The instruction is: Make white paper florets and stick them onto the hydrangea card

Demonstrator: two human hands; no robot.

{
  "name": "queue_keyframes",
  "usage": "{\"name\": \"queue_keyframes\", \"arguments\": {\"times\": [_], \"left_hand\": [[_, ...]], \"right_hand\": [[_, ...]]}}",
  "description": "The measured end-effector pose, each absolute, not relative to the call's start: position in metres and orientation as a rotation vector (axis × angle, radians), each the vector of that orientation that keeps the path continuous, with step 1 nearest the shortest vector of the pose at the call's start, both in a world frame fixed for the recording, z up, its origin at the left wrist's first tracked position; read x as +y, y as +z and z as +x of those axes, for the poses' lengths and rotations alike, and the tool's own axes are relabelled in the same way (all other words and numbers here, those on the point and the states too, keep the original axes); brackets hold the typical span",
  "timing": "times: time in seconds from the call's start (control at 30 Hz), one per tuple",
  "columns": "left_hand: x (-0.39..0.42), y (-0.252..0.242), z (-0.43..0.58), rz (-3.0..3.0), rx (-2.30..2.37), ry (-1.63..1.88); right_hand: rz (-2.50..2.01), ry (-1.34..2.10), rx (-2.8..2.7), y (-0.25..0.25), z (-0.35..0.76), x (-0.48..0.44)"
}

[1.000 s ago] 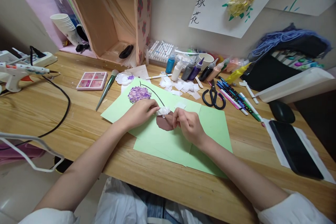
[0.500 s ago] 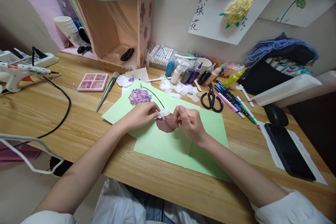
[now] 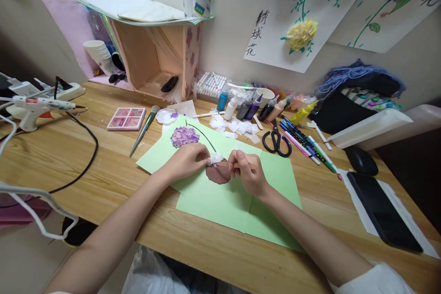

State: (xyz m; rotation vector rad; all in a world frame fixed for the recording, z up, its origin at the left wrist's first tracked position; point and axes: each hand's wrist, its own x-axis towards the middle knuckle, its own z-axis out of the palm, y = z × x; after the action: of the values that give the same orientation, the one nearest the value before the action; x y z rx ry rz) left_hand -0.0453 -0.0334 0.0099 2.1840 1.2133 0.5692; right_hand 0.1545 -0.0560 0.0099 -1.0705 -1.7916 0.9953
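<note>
On the desk lies a light green paper sheet (image 3: 213,206) with a fluffy purple flower (image 3: 185,137) and a dark curved stem line (image 3: 203,134). A brown rounded patch (image 3: 217,174) is at the lower end of the stem, with white crumpled paper (image 3: 216,158) at its top edge. My left hand (image 3: 189,161) is closed, thumb and fingertips pinching the left side of the white paper. My right hand (image 3: 248,170) is curled just right of the brown patch, fingers pressed together; what is in them is too small to make out.
Behind the sheet are white paper scraps (image 3: 234,125), paint bottles (image 3: 253,108) and black scissors (image 3: 276,141). Pens (image 3: 303,138) and a phone (image 3: 384,211) lie right. A makeup palette (image 3: 126,119), a brush (image 3: 144,131) and a corded glue gun (image 3: 37,109) are left.
The camera view has tilted up slightly, so the desk things appear lower. Both hands keep nearly the same places over the green paper.
</note>
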Motion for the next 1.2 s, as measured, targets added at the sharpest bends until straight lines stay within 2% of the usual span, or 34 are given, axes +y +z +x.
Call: {"name": "queue_keyframes", "arguments": {"times": [0.37,0.83,1.2], "left_hand": [[-0.033,0.004,-0.041,2.148,1.249,0.608],[-0.031,0.0,-0.039,2.124,1.298,0.591],[-0.033,0.002,-0.037,2.117,1.304,0.597]], "right_hand": [[-0.872,0.734,-1.895,-0.001,0.157,-0.056],[-0.71,0.641,-2.038,-0.004,0.156,-0.053],[-0.815,0.604,-2.097,-0.007,0.154,-0.054]]}}
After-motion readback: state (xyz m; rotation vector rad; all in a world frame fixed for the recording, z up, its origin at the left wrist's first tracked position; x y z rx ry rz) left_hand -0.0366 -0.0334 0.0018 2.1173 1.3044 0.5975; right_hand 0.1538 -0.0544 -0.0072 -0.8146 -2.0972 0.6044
